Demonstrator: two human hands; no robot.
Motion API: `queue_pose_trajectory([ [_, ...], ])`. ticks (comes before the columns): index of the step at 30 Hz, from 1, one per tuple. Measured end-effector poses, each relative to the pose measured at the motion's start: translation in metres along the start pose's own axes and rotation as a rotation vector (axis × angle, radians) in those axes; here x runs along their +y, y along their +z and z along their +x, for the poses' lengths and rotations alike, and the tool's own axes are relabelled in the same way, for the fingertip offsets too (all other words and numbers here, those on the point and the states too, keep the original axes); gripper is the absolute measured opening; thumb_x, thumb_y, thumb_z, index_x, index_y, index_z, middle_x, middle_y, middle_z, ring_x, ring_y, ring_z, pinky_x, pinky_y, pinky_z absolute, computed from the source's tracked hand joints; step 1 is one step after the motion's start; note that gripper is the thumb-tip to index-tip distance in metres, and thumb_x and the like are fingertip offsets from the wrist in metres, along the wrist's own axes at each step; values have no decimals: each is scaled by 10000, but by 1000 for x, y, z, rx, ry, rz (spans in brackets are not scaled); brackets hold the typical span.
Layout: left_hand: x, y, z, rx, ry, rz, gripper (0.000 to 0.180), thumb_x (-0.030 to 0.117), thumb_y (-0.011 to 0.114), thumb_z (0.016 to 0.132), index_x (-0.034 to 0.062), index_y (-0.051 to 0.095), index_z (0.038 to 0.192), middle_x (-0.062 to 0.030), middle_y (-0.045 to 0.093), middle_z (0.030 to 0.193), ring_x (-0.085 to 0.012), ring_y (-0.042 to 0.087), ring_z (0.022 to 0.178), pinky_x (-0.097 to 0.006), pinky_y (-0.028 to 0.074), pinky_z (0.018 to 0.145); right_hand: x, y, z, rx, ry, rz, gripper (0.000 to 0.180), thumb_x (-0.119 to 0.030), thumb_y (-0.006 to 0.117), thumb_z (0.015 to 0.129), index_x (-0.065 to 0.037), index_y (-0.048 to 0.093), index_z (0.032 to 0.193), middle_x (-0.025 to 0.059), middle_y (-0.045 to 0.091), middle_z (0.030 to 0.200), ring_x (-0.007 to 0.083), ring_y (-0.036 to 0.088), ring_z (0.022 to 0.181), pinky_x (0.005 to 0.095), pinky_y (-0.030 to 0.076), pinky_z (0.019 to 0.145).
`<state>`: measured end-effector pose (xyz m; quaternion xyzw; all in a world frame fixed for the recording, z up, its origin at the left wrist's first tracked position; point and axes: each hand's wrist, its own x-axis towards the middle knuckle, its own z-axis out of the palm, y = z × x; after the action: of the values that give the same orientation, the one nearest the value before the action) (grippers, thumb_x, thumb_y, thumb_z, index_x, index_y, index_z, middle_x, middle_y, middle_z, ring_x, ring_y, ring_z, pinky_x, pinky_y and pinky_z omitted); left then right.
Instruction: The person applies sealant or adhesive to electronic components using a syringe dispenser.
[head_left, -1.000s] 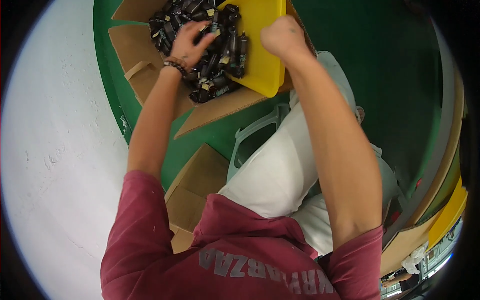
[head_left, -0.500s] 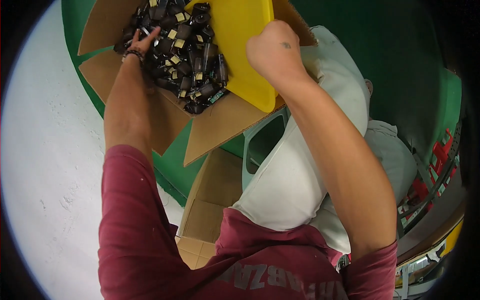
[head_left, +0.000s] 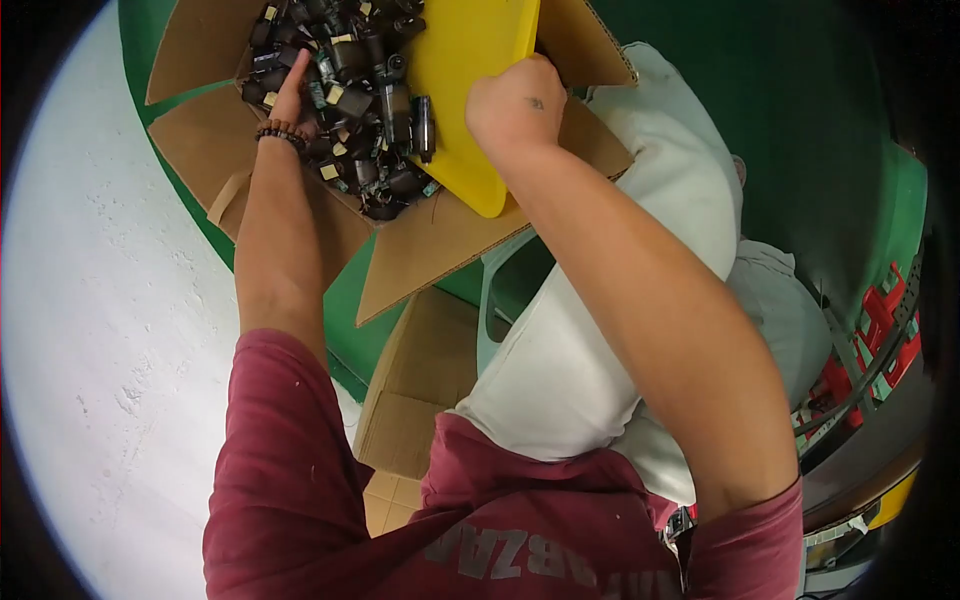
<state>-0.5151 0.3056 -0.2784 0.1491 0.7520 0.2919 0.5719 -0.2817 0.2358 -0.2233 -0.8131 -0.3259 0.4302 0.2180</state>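
A heap of small black electronic parts (head_left: pixel 395 115), with pale yellow pieces and bits of green circuit board, fills an open cardboard box (head_left: pixel 420 250). My left hand (head_left: pixel 288 105), with a dark bead bracelet at the wrist, reaches into the heap's left side. One digit stretches forward over the parts; the other fingers are largely hidden against them. A yellow plastic tray (head_left: pixel 450 120) leans tilted in the box, right of the heap. My right hand (head_left: pixel 518 105) is closed in a fist on the tray's right rim, its fingertips out of sight.
Cardboard flaps stick out around the box. A second cardboard box (head_left: pixel 425 385) stands below it, beside my legs in pale trousers (head_left: pixel 570 360). A grey plastic seat edge (head_left: pixel 492 300) shows there. A white wall (head_left: pixel 110 330) runs along the left; red parts (head_left: pixel 880 320) lie far right.
My left hand has come slightly nearer and sunk lower among the parts, its fingers less spread in view. My right hand and the tray have shifted a little left, and some parts have moved.
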Motion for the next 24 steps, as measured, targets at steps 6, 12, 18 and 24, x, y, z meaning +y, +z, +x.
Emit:
queue_pose_trajectory([
  [6,-25,-22,24,-62,291,441,664,504,617,785,85,490,1284,-53,488,1295,-201,392,1214,-333,271,1003,9,12,28,-138,236,134,300,-102,579,761,46,602,1022,242,604,1061,343,600,993,373,476,879],
  [12,-41,39,-36,-469,393,295,582,436,600,841,101,473,1300,-44,454,1328,-147,337,1261,-274,233,1029,32,10,67,-231,272,115,337,-101,555,747,43,604,1048,226,596,1106,331,580,1044,344,453,905],
  [18,7,-4,22,67,826,894,594,532,584,801,5,624,1070,-198,624,1034,-332,583,974,-354,447,859,43,-3,80,-336,251,41,396,-131,568,740,41,582,1097,225,569,1157,310,557,1090,329,441,917],
  [24,54,-89,153,366,816,1006,907,682,640,638,30,505,1254,-225,490,1265,-336,463,1182,-398,363,983,20,0,65,-379,250,-6,415,-169,583,738,32,584,1102,221,562,1171,315,558,1088,340,442,919],
])
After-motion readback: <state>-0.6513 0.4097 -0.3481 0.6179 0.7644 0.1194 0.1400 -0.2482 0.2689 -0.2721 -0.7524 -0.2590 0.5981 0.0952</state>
